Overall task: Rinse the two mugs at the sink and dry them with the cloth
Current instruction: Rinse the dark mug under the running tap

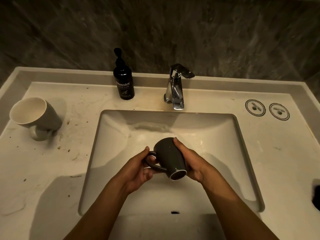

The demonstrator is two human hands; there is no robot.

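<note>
While both hands hold the dark grey mug point(168, 156) over the sink basin point(225, 135), the left hand point(138, 170) pinches its handle and the right hand point(192, 163) wraps its body, mouth tipped toward the person. Left of the basin stands the pale grey mug point(34, 116); behind it, the faucet point(175, 87) shows no stream. Rinsing looks underway; no cloth is visible, so drying remains.

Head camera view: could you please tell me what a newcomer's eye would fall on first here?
First, the dark mug held on its side over the middle of the sink basin, the left hand at its handle and the right hand around its body. Next, the grey mug on the speckled counter at far left. Behind the basin stand a black hand wash bottle and a chrome tap.
</note>
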